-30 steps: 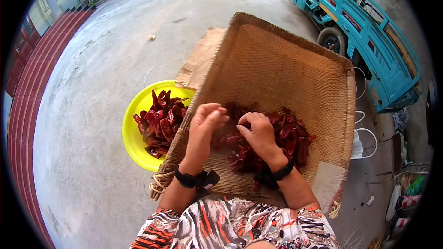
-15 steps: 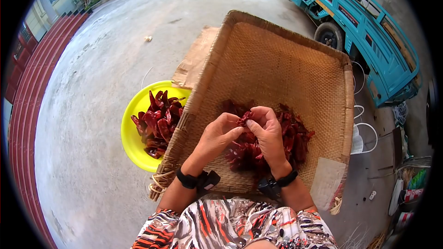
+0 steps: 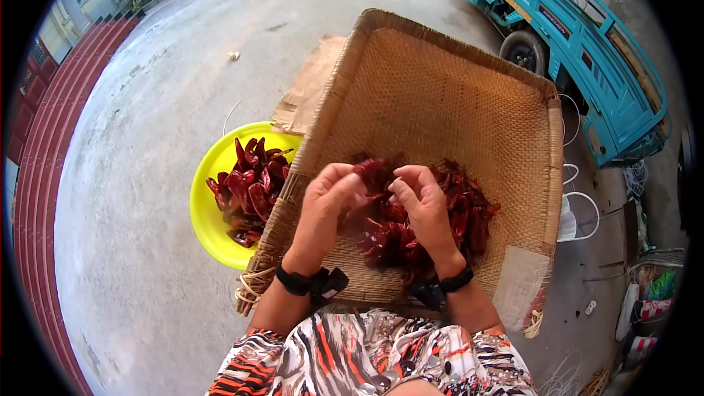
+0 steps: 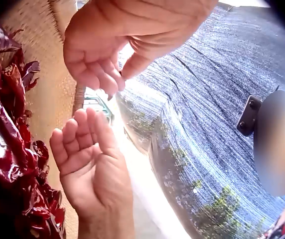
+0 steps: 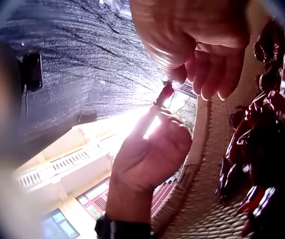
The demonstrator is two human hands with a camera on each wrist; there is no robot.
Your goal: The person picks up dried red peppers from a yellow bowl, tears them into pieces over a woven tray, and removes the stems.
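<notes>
Both hands are over a large woven basket [image 3: 455, 88], in front of a heap of dried red chilies [image 3: 469, 213]. My left hand [image 3: 326, 202] is at the basket's left side, blurred by motion. In the right wrist view, its thumb and fingertips pinch a small dried chili [image 5: 166, 93]. A little to the right, my right hand [image 3: 425, 213] is apart from the left, its fingers loosely bent. The left wrist view shows the palm of that right hand [image 4: 95, 179] bare, with nothing held. Each wrist wears a black strap.
A yellow basin [image 3: 209, 231] of glossier whole chilies [image 3: 253, 183] stands left of the basket. Flattened cardboard [image 3: 312, 84] lies behind the basin. Red steps [image 3: 55, 154] run along the left, and a teal cargo vehicle [image 3: 587, 51] is parked at the back right.
Half a second ago both hands met at a chili over the heap. Now they have parted, the left moving leftward with a chili and the right staying close by.
</notes>
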